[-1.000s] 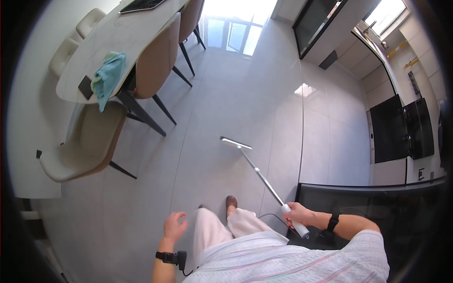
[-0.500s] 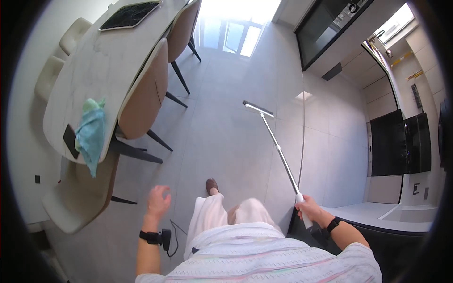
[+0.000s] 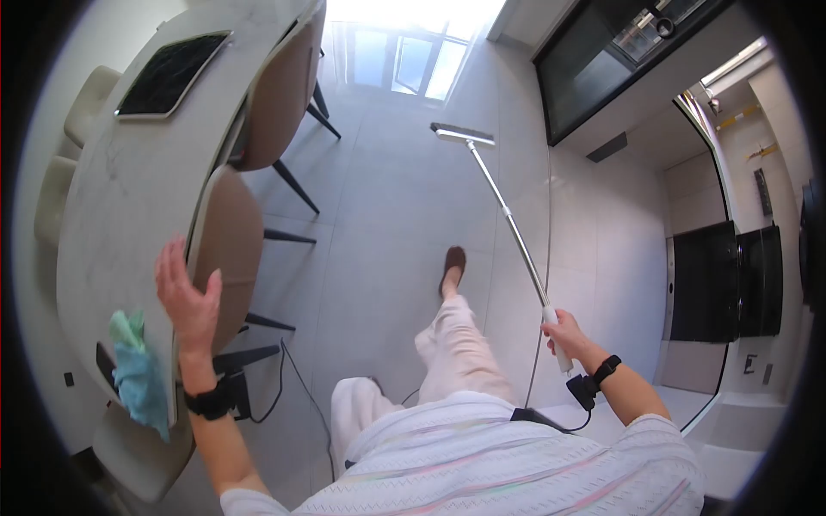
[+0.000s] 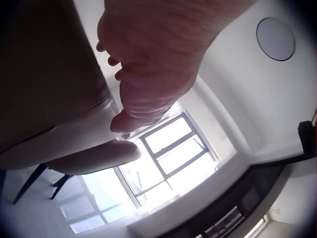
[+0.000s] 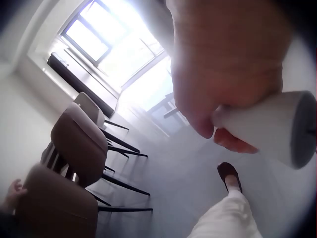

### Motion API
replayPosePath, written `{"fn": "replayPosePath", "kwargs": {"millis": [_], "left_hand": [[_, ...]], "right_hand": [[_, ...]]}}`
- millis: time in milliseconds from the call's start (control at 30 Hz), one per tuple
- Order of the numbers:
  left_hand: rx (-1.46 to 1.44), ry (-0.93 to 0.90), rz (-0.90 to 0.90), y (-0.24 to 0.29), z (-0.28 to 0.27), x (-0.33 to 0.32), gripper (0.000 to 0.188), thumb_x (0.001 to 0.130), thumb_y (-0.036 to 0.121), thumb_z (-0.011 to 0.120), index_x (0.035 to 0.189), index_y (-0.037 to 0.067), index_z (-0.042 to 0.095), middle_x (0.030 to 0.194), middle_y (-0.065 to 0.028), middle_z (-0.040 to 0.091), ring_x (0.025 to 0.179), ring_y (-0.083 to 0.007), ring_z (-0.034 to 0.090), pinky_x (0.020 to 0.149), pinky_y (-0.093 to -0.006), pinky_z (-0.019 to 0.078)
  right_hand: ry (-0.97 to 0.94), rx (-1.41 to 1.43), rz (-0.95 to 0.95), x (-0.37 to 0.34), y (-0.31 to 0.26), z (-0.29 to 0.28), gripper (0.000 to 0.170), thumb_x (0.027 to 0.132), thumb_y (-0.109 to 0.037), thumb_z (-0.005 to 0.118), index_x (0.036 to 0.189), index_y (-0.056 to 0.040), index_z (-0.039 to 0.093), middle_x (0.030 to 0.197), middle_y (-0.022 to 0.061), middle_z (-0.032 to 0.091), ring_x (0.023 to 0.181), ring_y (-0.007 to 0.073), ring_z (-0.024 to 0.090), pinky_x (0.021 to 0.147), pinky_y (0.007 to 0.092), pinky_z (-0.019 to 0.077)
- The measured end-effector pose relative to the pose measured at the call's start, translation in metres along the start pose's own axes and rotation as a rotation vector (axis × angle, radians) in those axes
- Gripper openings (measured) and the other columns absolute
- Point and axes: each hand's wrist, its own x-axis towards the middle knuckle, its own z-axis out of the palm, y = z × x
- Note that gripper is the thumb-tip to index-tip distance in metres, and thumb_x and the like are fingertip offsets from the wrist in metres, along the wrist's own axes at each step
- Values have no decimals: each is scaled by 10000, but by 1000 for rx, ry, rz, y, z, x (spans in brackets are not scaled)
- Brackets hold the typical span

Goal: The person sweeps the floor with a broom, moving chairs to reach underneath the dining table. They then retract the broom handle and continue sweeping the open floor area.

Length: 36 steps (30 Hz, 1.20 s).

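Note:
My right hand [image 3: 568, 335] grips the white handle [image 3: 559, 351] of a long silver pole, and its flat wide head [image 3: 463, 135] is ahead over the grey floor. In the right wrist view the fingers of that hand [image 5: 228, 64] curl round the thick white handle end [image 5: 272, 126]. My left hand [image 3: 188, 297], fingers spread, is at the table's edge beside a brown chair back [image 3: 229, 249]; whether it touches either cannot be told. The left wrist view shows this hand [image 4: 153, 59] holding nothing. A blue-green cloth [image 3: 139, 383] hangs over the table's near end.
The marble table [image 3: 129, 215] runs along the left with a black tray [image 3: 172, 76] on it. Chairs stand on both its sides, their dark legs reaching over the floor. A cable [image 3: 301, 378] hangs near my left leg. Kitchen counters and a black appliance [image 3: 704, 282] are at the right.
The table, chairs and cloth have come nearer and lower in view. My left hand has moved left and up to the table's edge, its fingers spreading. The pole's head is farther ahead, still gripped.

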Motion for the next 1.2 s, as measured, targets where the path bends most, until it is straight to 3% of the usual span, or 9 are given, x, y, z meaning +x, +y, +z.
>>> {"fn": "replayPosePath", "kwargs": {"millis": [200,467,533,767,900,967,1067,1133,1200], "left_hand": [[120,-139,-451,2,35,20,690,669,145,691,1272,33,375,1241,-167,437,1151,-328,400,974,-401,308],[204,-373,-649,-5,33,27,653,684,167,695,1245,2,405,1227,-192,446,1121,-343,412,945,-398,326],[275,-528,-848,58,35,84,609,742,300,686,1202,-19,447,1183,-242,483,1098,-353,458,936,-387,362],[301,-508,-911,56,43,81,737,723,327,703,1266,-49,375,1246,-251,441,1105,-349,455,940,-370,356],[272,-560,-1066,68,51,95,711,740,282,694,1276,-46,362,1227,-245,463,1086,-342,471,939,-367,356],[191,-535,-1056,66,51,95,698,746,266,690,1276,-47,361,1220,-242,470,1081,-341,475,938,-365,357],[285,-579,-1039,71,53,104,689,747,258,689,1272,-48,364,1214,-243,474,1077,-330,480,931,-368,362],[466,-635,-1038,73,51,106,673,752,257,683,1268,-45,372,1204,-244,482,1081,-343,478,920,-368,373],[480,-660,-1057,88,54,125,689,754,261,682,1280,-40,355,1203,-251,479,1080,-353,477,921,-369,374]], "right_hand": [[-69,29,-31,213,-170,-60,193,720,-50,548,884,-19,450,649,68,483,435,149,482,328,328,403],[-16,-31,-160,463,-351,-120,346,726,-23,526,1049,-1,405,646,79,465,431,173,479,320,347,388],[15,10,-200,503,-387,-113,290,731,-16,512,1001,35,420,626,86,465,423,186,472,314,351,377],[80,-351,-154,615,-506,-75,85,776,-34,464,773,43,500,556,103,513,426,217,499,379,393,410],[56,-752,-139,658,-506,-30,142,803,-81,435,770,-19,558,624,91,600,522,247,599,485,344,469],[48,-908,-188,676,-471,-11,109,807,-138,466,827,-53,531,734,114,604,732,219,627,590,368,484],[50,-891,-259,621,-402,-16,453,747,-63,540,1136,-6,313,843,195,586,808,313,603,664,429,480],[-101,-921,-262,553,-351,-41,437,778,-55,424,1191,5,295,989,292,548,958,433,531,811,486,438],[-237,-975,-222,479,-291,-72,459,761,-53,450,1189,-4,292,913,286,565,881,427,560,749,487,455]]}}
